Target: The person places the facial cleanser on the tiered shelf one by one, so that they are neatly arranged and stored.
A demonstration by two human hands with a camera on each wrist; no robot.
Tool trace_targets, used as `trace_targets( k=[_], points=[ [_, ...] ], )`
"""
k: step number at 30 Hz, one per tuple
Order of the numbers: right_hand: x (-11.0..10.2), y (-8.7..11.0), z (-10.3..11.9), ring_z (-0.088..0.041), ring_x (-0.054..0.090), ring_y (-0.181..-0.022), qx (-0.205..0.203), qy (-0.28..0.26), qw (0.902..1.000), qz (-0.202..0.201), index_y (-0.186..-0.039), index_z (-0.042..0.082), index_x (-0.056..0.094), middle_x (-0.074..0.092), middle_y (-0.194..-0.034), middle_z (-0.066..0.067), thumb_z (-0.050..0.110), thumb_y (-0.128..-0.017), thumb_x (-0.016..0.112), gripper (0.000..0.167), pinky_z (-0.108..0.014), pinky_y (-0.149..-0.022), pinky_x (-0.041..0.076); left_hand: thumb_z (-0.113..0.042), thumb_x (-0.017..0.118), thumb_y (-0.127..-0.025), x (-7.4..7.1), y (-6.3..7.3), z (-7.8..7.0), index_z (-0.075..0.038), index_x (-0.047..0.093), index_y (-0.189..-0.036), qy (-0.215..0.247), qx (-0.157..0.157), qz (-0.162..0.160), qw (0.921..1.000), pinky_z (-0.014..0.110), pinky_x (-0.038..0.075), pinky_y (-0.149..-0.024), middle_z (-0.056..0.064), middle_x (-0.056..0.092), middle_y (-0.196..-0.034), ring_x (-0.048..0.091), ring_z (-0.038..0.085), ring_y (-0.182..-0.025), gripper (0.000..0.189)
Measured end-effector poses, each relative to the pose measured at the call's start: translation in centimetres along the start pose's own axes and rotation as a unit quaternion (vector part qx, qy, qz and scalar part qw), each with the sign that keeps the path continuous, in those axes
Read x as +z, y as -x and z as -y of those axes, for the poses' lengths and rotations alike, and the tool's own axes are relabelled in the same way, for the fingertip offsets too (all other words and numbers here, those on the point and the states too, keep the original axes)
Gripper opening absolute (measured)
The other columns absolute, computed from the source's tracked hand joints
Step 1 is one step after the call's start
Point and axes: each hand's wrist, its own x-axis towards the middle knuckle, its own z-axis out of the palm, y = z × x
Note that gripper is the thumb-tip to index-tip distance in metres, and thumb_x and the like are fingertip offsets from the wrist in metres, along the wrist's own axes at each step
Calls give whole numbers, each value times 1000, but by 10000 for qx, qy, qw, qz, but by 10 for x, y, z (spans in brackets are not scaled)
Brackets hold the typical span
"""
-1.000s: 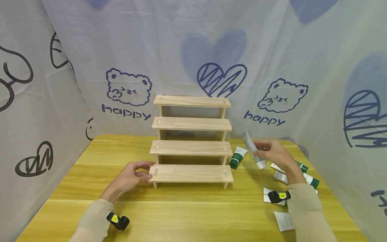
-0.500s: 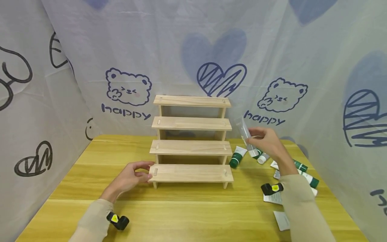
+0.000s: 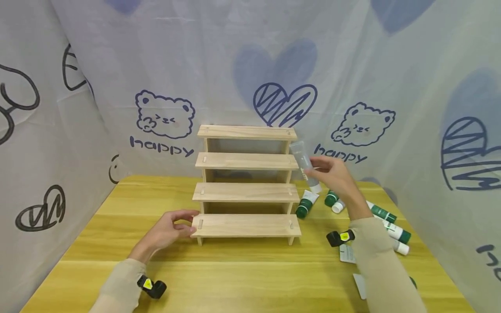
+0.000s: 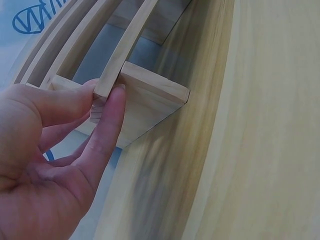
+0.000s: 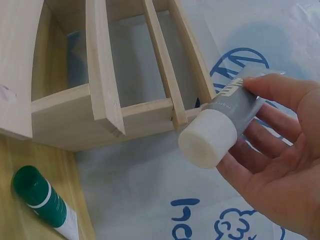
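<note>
A four-step wooden shelf [image 3: 246,225] stands on the wood-grain table. At its lowest step, the left hand [image 3: 167,230] pinches the left end of the board between thumb and fingers; the left wrist view shows the thumb [image 4: 65,104] on one face of the board. Beside the shelf's right side, the right hand [image 3: 332,176] holds up a clear grey squeeze tube [image 3: 305,167] with a white cap. The tube tilts with its cap low, and its flat end overlaps the edge of the upper steps. In the right wrist view, the white cap [image 5: 207,139] points toward the camera.
A green-and-white tube [image 3: 307,204] lies right of the shelf. Further right, several more tubes [image 3: 397,231] lie loosely together, partly hidden by the right arm. A printed curtain [image 3: 219,65] hangs behind and along both sides.
The right hand has carried the grey tube left and upward, from above the loose tubes to the shelf's right side. The left hand has stayed at the lowest step.
</note>
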Motion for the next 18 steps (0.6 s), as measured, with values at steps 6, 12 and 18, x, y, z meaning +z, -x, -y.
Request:
trace_targets(
  k=[6,12,18],
  points=[
    [7,-10,5,-33,63,-125,-50,-5,10000,-55,-140,8,62,67,-137,-16,29,-97,73,49,-51,-112,53,-6,67,-98,-2,0,-1,5,48,-149,8,-9,13,10000,29,65,-87,31,51,-137,70,29,-111,55],
    [10,-15,12,-35,64,-123,-209,-29,9998,-48,-139,4,62,67,-136,-19,23,-98,72,47,-51,-111,53,-7,68,-98,-2,-1,-2,3,48,-149,6,-76,-26,10000,30,65,-88,30,51,-138,70,27,-110,56],
    [8,-13,14,-36,64,-123,-124,-108,9999,-31,-139,4,62,67,-135,-20,21,-98,72,46,-52,-111,53,-6,68,-97,1,0,0,2,49,-149,86,-193,-47,9998,28,65,-86,28,53,-137,71,23,-106,56]
  ],
)
